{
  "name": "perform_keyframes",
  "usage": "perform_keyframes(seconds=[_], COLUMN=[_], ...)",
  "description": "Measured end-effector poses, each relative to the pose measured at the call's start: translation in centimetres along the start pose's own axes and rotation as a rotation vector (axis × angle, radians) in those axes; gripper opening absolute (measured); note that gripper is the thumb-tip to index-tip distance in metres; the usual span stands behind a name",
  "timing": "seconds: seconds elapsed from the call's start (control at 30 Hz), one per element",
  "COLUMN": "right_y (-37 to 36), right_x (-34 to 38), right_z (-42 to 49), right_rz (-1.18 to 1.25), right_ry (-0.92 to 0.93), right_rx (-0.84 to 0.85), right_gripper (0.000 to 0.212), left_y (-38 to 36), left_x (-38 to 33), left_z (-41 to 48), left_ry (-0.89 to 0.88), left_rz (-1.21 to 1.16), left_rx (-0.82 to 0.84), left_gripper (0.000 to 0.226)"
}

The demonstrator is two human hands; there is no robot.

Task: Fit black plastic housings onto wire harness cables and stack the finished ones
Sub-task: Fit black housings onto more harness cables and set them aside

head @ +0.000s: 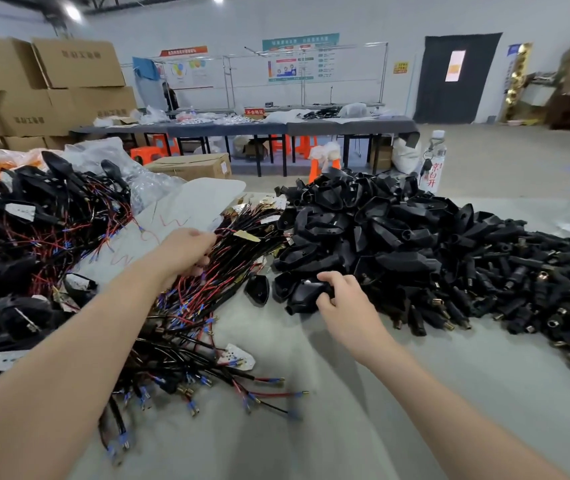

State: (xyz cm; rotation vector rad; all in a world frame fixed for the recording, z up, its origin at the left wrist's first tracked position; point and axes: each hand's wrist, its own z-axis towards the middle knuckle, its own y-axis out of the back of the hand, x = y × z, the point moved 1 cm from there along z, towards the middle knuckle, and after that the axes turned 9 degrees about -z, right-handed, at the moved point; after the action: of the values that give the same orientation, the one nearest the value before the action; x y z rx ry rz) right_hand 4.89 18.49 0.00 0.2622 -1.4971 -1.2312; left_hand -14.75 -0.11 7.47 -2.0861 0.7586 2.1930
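Observation:
A loose bundle of wire harness cables (pixel 207 306), black with red leads and blue terminals, lies in the middle of the grey table (pixel 328 393). My left hand (pixel 183 251) reaches into its upper part and grips several cables. A big heap of black plastic housings (pixel 373 223) sits to the right. My right hand (pixel 342 299) curls its fingers round one black housing (pixel 300 289) at the heap's near edge. A tangled stack of finished harnesses with housings fitted (pixel 34 237) fills the left side.
Small black connector parts (pixel 536 292) spread along the right of the table. Two water bottles (pixel 432 161) stand behind the heap. A single housing (pixel 257 289) lies between the cables and the heap. Cardboard boxes (pixel 44 88) and long tables (pixel 242 128) stand behind.

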Motion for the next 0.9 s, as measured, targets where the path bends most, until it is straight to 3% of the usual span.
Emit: perform_keyframes(seconds=[0.1, 0.17, 0.23, 0.27, 0.33, 0.47, 0.57, 0.73, 0.8, 0.9], right_y=[-0.9, -1.4, -1.7, -1.8, -1.9, -1.8, -1.8, -2.3, -2.3, -2.2], right_x=[0.1, 0.0, -0.2, -0.2, -0.1, 0.6, 1.5, 2.8, 2.9, 2.8], right_z=[0.7, 1.1, 1.6, 1.9, 2.3, 2.7, 2.9, 3.2, 3.0, 2.9], right_rz=[-0.126, -0.229, -0.343, -0.392, -0.472, -0.542, -0.544, -0.558, -0.622, -0.7], right_ry=[0.032, 0.063, 0.068, 0.069, 0.082, 0.086, 0.103, 0.181, 0.21, 0.231], right_rx=[0.048, 0.078, 0.115, 0.129, 0.151, 0.177, 0.15, 0.169, 0.226, 0.258], right_gripper=[0.044, 0.049, 0.052, 0.054, 0.056, 0.052, 0.042, 0.044, 0.056, 0.058], left_y=[-0.7, -1.7, -2.7, -3.0, -3.1, -4.3, -6.8, -9.8, -9.5, -7.8], left_x=[-2.1, -1.8, -0.8, -0.2, 0.4, 1.4, 2.8, 3.9, 3.7, 2.5], left_z=[-3.6, -6.8, -9.5, -10.2, -10.2, -7.9, -8.1, -8.3, -8.3, -8.6], left_ry=[-0.115, -0.141, -0.028, 0.042, 0.072, 0.097, 0.173, 0.067, 0.125, 0.201], left_rz=[0.079, 0.423, 0.77, 0.847, 0.834, 0.613, 0.701, 0.9, 0.732, 0.187], left_rx=[0.159, 0.445, 0.745, 0.819, 0.762, 0.374, 0.338, 0.323, 0.335, 0.3], left_gripper=[0.02, 0.021, 0.019, 0.018, 0.02, 0.038, 0.037, 0.034, 0.03, 0.027])
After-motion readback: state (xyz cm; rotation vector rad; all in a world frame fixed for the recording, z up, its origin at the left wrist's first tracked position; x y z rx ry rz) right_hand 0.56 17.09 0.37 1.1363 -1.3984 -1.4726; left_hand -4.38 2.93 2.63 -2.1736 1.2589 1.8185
